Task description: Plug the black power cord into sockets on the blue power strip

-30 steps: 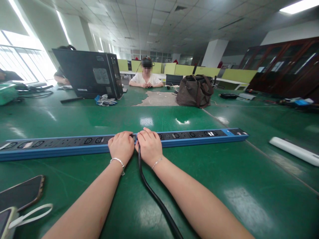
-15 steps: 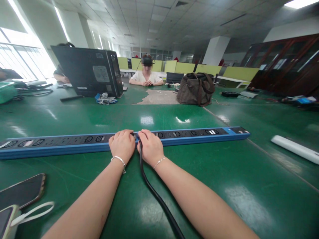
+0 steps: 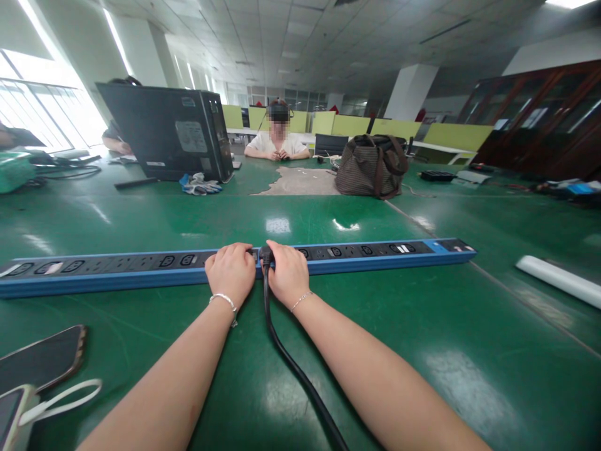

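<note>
A long blue power strip (image 3: 244, 265) with black sockets lies across the green table in front of me. My left hand (image 3: 231, 270) is wrapped over the strip left of its middle, fingers curled over the far edge. Beside it, my right hand (image 3: 288, 270) is closed around a black power plug (image 3: 267, 254) at the strip's middle. The plug's top shows between my hands. From it a thick black cable (image 3: 288, 360) runs down toward me between my forearms. Whether the plug is fully seated in a socket is hidden.
Two phones (image 3: 44, 356) lie at the near left, one with a white strap. A white bar (image 3: 558, 282) lies to the right. Farther back stand a black computer case (image 3: 164, 134), gloves (image 3: 200, 184) and a brown bag (image 3: 369, 166). A person (image 3: 278, 141) sits across the table.
My right thumb has shifted off the top of the plug, so more of the plug shows. My left hand stays in place on the strip.
</note>
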